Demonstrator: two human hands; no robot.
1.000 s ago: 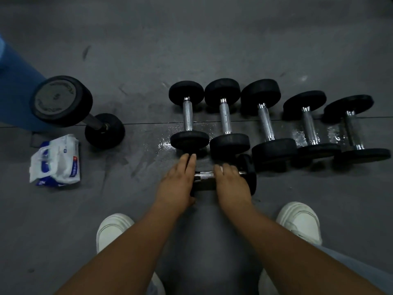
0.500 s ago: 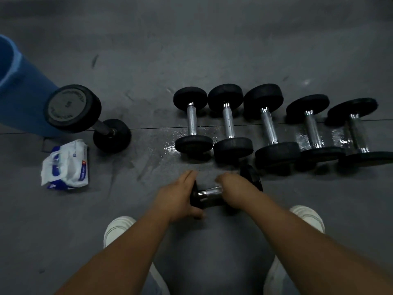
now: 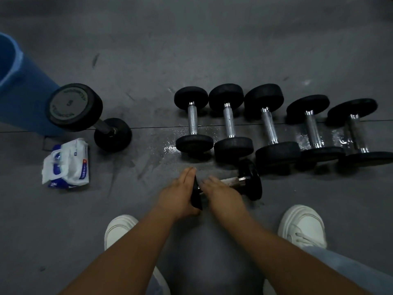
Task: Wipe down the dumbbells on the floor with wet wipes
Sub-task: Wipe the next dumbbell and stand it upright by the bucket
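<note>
The small dumbbell (image 3: 252,180) before the row (image 3: 269,126), perhaps touching; wipes (image 3: 67,163) left

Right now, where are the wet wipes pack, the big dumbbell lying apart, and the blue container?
wet wipes pack (image 3: 66,165): head view, its white wrapper.
big dumbbell (image 3: 69,104): head view, its grey end face.
blue container (image 3: 25,99): head view, its outer wall.
</note>
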